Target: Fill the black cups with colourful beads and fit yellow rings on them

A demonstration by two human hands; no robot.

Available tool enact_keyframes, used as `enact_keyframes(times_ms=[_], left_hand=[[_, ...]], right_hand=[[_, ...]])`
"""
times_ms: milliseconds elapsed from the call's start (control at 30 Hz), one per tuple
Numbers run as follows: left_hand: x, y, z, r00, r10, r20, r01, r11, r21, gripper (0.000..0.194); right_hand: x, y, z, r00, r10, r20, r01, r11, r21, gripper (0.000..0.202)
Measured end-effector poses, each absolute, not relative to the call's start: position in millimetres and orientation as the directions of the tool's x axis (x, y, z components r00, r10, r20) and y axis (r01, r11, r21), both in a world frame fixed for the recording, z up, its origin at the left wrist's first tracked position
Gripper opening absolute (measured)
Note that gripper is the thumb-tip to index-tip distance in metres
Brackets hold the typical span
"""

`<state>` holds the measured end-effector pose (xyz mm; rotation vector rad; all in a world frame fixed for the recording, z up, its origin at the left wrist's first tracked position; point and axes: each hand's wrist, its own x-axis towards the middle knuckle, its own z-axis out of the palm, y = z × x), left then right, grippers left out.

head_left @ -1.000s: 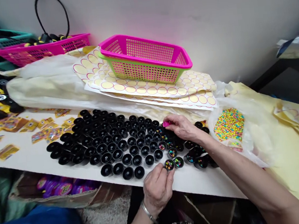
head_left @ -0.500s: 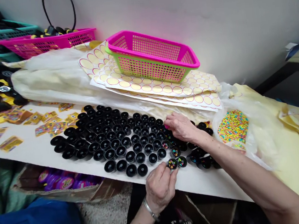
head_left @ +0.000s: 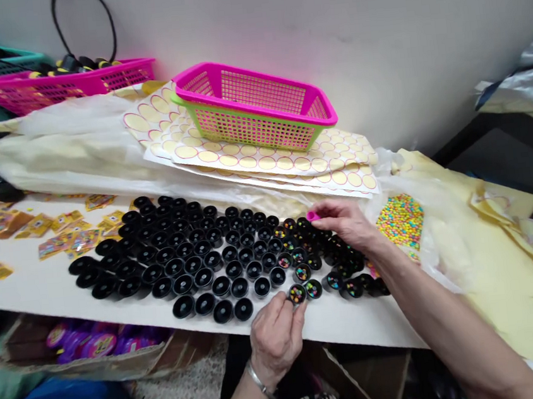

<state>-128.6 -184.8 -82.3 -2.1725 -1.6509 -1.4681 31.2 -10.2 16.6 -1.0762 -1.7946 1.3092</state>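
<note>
Many small round black cups (head_left: 203,277) stand in close rows on the white table; those toward the right hold colourful candy beads. My left hand (head_left: 275,338), wearing a metal bangle, is at the front edge of the rows, its thumb and fingers closed around a black cup with beads (head_left: 297,294). My right hand (head_left: 348,224) pinches a small pink cap-like scoop (head_left: 313,215) above the filled cups at the back right. Whether the scoop contains beads is hidden. A clear plastic bag of candy beads (head_left: 399,220) lies just right of my right hand.
Behind the cups, a pink and green basket (head_left: 257,115) sits on sheets of round stickers (head_left: 248,162). Printed packets (head_left: 80,238) lie at the left. Another pink basket (head_left: 64,87) stands at the back left. Below the table edge is a carton of purple containers (head_left: 100,341).
My right hand has moved right over the cups with the pink scoop, uncovering cups with beads. My left hand stays at the same cup. The whole view has shifted slightly.
</note>
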Motion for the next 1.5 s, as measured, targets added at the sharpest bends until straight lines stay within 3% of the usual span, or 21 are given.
enact_keyframes(times_ms=[100,167,200,267,333,367,567,700,767,967,1267,1400,1500], left_hand=[[-129,-183,-85,-0.011,0.706,0.709,0.778,-0.439,0.450,0.011],[-129,-181,-86,-0.006,0.693,0.721,0.785,-0.443,0.433,0.011],[-130,-181,-86,-0.002,0.690,0.724,0.787,-0.445,0.426,0.011],[-130,-180,-85,0.005,0.689,0.725,0.793,-0.444,0.417,0.010],[-130,-179,-83,0.014,0.686,0.727,0.801,-0.443,0.402,0.009],[-129,-179,-82,0.017,0.685,0.729,0.806,-0.441,0.396,0.009],[-129,-179,-81,0.008,0.680,0.733,0.813,-0.432,0.391,0.009],[-129,-180,-83,0.021,0.692,0.721,0.801,-0.443,0.402,0.013],[-129,-180,-84,0.020,0.690,0.723,0.794,-0.450,0.408,0.013],[-128,-182,-81,-0.010,0.712,0.703,0.785,-0.430,0.447,0.007],[-128,-185,-79,-0.024,0.749,0.662,0.752,-0.423,0.505,0.008],[-130,-185,-82,-0.022,0.734,0.679,0.747,-0.439,0.499,0.009],[-131,-184,-85,-0.028,0.697,0.716,0.763,-0.448,0.466,0.012]], right_hand=[[92,-19,10,-0.120,0.990,0.077,0.189,0.099,-0.977,0.027],[140,-22,5,0.059,0.993,0.106,0.415,0.072,-0.907,0.025],[161,-22,2,0.102,0.988,0.116,0.584,0.035,-0.811,0.020],[195,-20,-2,0.123,0.986,0.116,0.863,-0.049,-0.503,0.011],[209,-14,-5,0.110,0.991,0.080,0.959,-0.085,-0.272,0.009],[209,-11,-8,0.097,0.994,0.057,0.963,-0.079,-0.258,0.010],[183,7,-23,-0.044,0.999,-0.008,0.830,0.032,-0.556,0.008],[188,0,-29,0.062,0.998,-0.002,0.505,-0.033,-0.862,0.022],[192,-7,-27,0.144,0.989,-0.025,0.355,-0.075,-0.932,0.028],[162,-16,1,0.151,0.985,0.078,0.219,0.044,-0.975,0.027],[19,-12,26,-0.317,0.948,0.022,0.099,0.056,-0.993,0.022],[10,-10,30,-0.248,0.968,0.029,-0.038,0.020,-0.999,0.026],[37,-16,30,-0.169,0.986,0.001,-0.049,-0.007,-0.999,0.026]])
